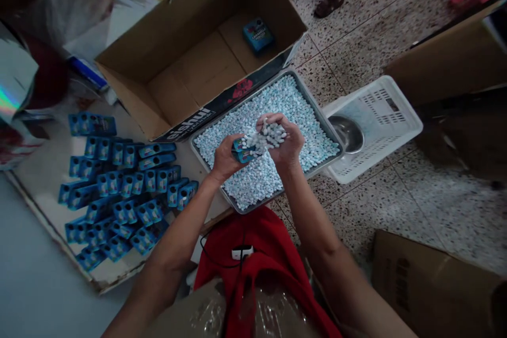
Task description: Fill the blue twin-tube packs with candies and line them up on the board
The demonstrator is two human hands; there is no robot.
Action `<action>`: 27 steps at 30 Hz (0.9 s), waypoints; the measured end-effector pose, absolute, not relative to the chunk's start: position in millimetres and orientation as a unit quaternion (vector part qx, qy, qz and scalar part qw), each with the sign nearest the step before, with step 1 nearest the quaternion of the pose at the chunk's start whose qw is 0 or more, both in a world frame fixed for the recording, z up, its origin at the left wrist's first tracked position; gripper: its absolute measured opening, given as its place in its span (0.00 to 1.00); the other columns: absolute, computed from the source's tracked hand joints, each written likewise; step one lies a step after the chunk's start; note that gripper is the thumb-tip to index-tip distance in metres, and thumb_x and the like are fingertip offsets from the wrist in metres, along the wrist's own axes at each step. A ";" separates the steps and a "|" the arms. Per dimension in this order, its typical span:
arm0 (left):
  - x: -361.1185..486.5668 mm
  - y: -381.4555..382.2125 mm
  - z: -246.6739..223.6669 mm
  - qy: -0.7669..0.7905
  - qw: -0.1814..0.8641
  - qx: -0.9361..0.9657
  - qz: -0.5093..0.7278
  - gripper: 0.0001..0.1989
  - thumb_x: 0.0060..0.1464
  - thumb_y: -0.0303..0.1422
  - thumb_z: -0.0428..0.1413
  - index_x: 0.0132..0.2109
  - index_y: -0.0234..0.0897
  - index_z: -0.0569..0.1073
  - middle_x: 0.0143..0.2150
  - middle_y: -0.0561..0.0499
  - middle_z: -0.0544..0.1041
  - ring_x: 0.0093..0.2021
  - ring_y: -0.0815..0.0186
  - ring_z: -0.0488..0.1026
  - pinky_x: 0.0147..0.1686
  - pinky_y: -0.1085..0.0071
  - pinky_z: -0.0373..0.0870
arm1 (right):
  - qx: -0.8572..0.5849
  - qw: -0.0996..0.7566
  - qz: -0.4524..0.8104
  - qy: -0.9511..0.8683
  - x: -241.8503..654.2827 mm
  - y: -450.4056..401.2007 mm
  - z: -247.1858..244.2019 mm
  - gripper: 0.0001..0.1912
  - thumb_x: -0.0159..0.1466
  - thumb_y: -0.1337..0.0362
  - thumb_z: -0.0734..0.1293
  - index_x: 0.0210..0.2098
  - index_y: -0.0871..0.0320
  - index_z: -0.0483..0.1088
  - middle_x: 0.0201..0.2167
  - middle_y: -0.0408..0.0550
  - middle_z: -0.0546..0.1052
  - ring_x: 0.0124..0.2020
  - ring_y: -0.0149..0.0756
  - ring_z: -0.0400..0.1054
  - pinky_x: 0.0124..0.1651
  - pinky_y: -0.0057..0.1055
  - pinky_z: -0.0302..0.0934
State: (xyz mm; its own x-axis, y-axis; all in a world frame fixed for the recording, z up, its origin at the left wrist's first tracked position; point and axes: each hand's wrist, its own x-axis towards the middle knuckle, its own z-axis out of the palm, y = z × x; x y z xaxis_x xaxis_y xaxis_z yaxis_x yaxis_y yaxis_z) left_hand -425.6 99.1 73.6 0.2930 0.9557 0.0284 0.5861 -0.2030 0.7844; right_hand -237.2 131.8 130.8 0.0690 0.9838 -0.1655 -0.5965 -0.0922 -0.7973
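My left hand [225,160] is wrapped round a small blue box [243,155], its open end turned toward the other hand. Cupped in my right hand [292,142] is a heap of small white and pale blue pellets [274,135], some spilling over at the box's mouth. Both hands are above a metal tray [313,171] filled with the same kind of pellets [253,186]. To the left, many small blue boxes [130,185] with dark round holes stand and lie in rows on the table [43,227].
Behind the tray stands an open cardboard carton [190,79] with one blue pack [257,35] inside. A white plastic basket [380,153] holding a metal bowl [347,133] is to the right. More cardboard boxes [428,285] stand on the speckled floor. A person's foot [330,4] shows at the top.
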 end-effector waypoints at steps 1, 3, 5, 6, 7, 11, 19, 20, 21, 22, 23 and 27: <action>-427.8 98.9 72.6 0.527 0.347 0.726 0.273 0.38 0.42 0.34 0.75 0.60 0.42 0.72 0.59 0.44 0.81 0.58 0.50 0.81 0.58 0.55 0.79 | -0.376 0.623 0.636 -0.258 -237.7 132.1 133.0 0.19 0.61 0.42 0.68 0.32 0.50 0.75 0.35 0.47 0.75 0.37 0.39 0.70 0.47 0.42 0.68; -430.6 99.5 71.5 0.526 0.354 0.718 0.286 0.39 0.41 0.35 0.76 0.60 0.42 0.72 0.58 0.44 0.81 0.57 0.51 0.81 0.58 0.56 0.79 | -0.375 0.620 0.639 -0.260 -238.8 132.7 136.7 0.20 0.61 0.40 0.68 0.32 0.51 0.75 0.35 0.48 0.75 0.36 0.40 0.69 0.45 0.42 0.67; -431.3 100.8 71.0 0.533 0.357 0.704 0.305 0.38 0.43 0.36 0.76 0.61 0.42 0.72 0.56 0.45 0.82 0.55 0.52 0.82 0.57 0.57 0.80 | -0.373 0.620 0.640 -0.259 -239.8 133.3 138.7 0.22 0.61 0.39 0.67 0.32 0.51 0.75 0.34 0.48 0.75 0.36 0.40 0.69 0.45 0.42 0.67; -431.1 101.4 70.5 0.535 0.359 0.700 0.308 0.38 0.43 0.36 0.75 0.61 0.42 0.72 0.56 0.46 0.81 0.55 0.52 0.83 0.56 0.57 0.80 | -0.367 0.622 0.642 -0.257 -240.1 133.7 138.9 0.22 0.62 0.39 0.67 0.32 0.51 0.74 0.33 0.48 0.74 0.35 0.40 0.69 0.44 0.42 0.66; -430.8 101.8 69.8 0.534 0.362 0.701 0.305 0.38 0.43 0.36 0.75 0.61 0.42 0.72 0.56 0.45 0.81 0.55 0.52 0.82 0.57 0.57 0.80 | -0.361 0.625 0.644 -0.253 -240.2 134.0 138.7 0.21 0.62 0.40 0.67 0.31 0.51 0.74 0.32 0.47 0.74 0.35 0.39 0.68 0.44 0.41 0.66; -428.9 102.3 64.9 0.523 0.357 0.709 0.310 0.38 0.43 0.36 0.75 0.61 0.42 0.72 0.59 0.44 0.81 0.58 0.51 0.81 0.60 0.54 0.78 | -0.358 0.626 0.649 -0.240 -240.9 135.0 136.6 0.19 0.60 0.46 0.69 0.23 0.52 0.66 0.28 0.46 0.71 0.34 0.38 0.66 0.42 0.39 0.64; -422.2 103.0 62.2 0.539 0.374 0.692 0.301 0.38 0.44 0.35 0.74 0.61 0.42 0.71 0.60 0.44 0.80 0.59 0.52 0.80 0.61 0.55 0.77 | -0.367 0.633 0.633 -0.253 -249.0 130.2 139.2 0.18 0.60 0.53 0.68 0.21 0.52 0.59 0.25 0.44 0.68 0.32 0.37 0.65 0.45 0.40 0.65; -420.9 103.3 62.2 0.539 0.379 0.689 0.300 0.38 0.44 0.36 0.74 0.61 0.41 0.71 0.60 0.44 0.80 0.59 0.52 0.80 0.61 0.55 0.77 | -0.367 0.632 0.632 -0.258 -250.2 129.3 137.6 0.16 0.59 0.55 0.68 0.21 0.52 0.61 0.25 0.44 0.69 0.32 0.36 0.65 0.44 0.39 0.64; -419.4 103.6 62.2 0.542 0.382 0.686 0.300 0.38 0.44 0.36 0.74 0.61 0.41 0.71 0.60 0.44 0.80 0.59 0.52 0.80 0.61 0.55 0.77 | -0.369 0.630 0.630 -0.266 -251.3 128.5 135.2 0.14 0.58 0.55 0.69 0.21 0.52 0.63 0.26 0.44 0.69 0.33 0.36 0.65 0.44 0.38 0.64; -418.0 104.0 62.0 0.549 0.381 0.679 0.303 0.38 0.44 0.36 0.74 0.61 0.41 0.71 0.59 0.44 0.80 0.59 0.52 0.80 0.61 0.55 0.77 | -0.375 0.625 0.626 -0.277 -252.5 127.5 132.1 0.14 0.58 0.56 0.69 0.21 0.52 0.64 0.27 0.44 0.70 0.33 0.36 0.65 0.44 0.38 0.64; -416.7 104.3 61.7 0.561 0.378 0.671 0.305 0.38 0.44 0.35 0.74 0.61 0.41 0.70 0.60 0.44 0.80 0.59 0.52 0.80 0.60 0.55 0.77 | -0.384 0.620 0.620 -0.291 -253.8 126.0 128.6 0.15 0.57 0.55 0.70 0.21 0.52 0.64 0.27 0.44 0.71 0.34 0.37 0.66 0.45 0.39 0.64; -417.7 104.5 60.3 0.562 0.376 0.675 0.296 0.38 0.43 0.34 0.75 0.60 0.42 0.70 0.62 0.43 0.79 0.62 0.51 0.78 0.64 0.55 0.75 | -0.433 0.590 0.585 -0.349 -258.7 113.4 117.5 0.21 0.58 0.50 0.71 0.17 0.51 0.63 0.27 0.45 0.71 0.39 0.42 0.68 0.55 0.47 0.67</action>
